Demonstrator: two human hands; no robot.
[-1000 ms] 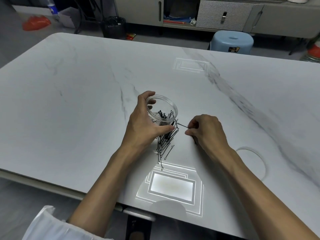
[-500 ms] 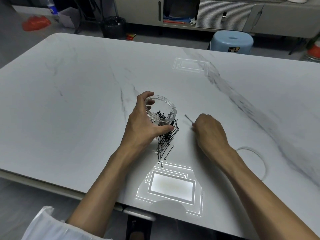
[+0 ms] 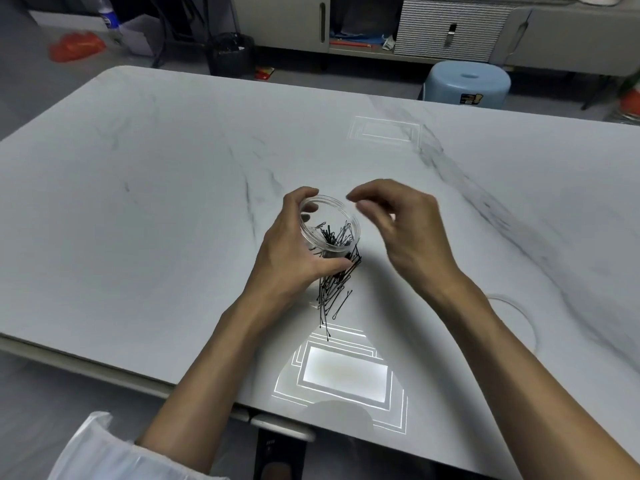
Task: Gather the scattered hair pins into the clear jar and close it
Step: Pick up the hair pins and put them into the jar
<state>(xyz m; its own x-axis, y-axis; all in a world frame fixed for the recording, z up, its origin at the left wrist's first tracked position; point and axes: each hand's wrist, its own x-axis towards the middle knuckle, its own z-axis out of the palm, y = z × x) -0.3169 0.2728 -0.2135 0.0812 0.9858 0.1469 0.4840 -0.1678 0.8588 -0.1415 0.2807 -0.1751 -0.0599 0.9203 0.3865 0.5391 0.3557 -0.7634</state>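
Head view, looking down on a white, grey-veined bench [image 3: 156, 202]. Grips the clear jar [image 3: 330, 216] with the left hand [image 3: 294, 258], digits curled round its wall on the far and the near side, mouth of the jar open and turned up toward the camera. Shows a cluster of black hair pins [image 3: 337, 234] already inside, leaning against the right-hand wall. Leaves a loose pile of hair pins [image 3: 334, 291] on the bench just in front of the jar, touching the left hand's lower edge and fanning out toward the near edge, with a few single pins trailing closest to the camera. Cannot tell whether the jar's base rests on the bench or on the pile.

Holds the right hand [image 3: 408, 233] raised just right of and above the jar's mouth, fingers [image 3: 363, 205] loosely curled and blurred, tips close together over the rim. Cannot tell whether a pin sits between them.

Has the clear lid [image 3: 516, 320] lying flat on the bench to the right, partly hidden behind the right forearm, well apart from the jar. Catches a bright rectangular light reflection [image 3: 343, 375] on the bench near the front edge. Beyond the bench: a pale blue stool [image 3: 467, 83] and a black bin [image 3: 230, 53] on the floor. White sleeve [image 3: 104, 452] at the lower left corner.
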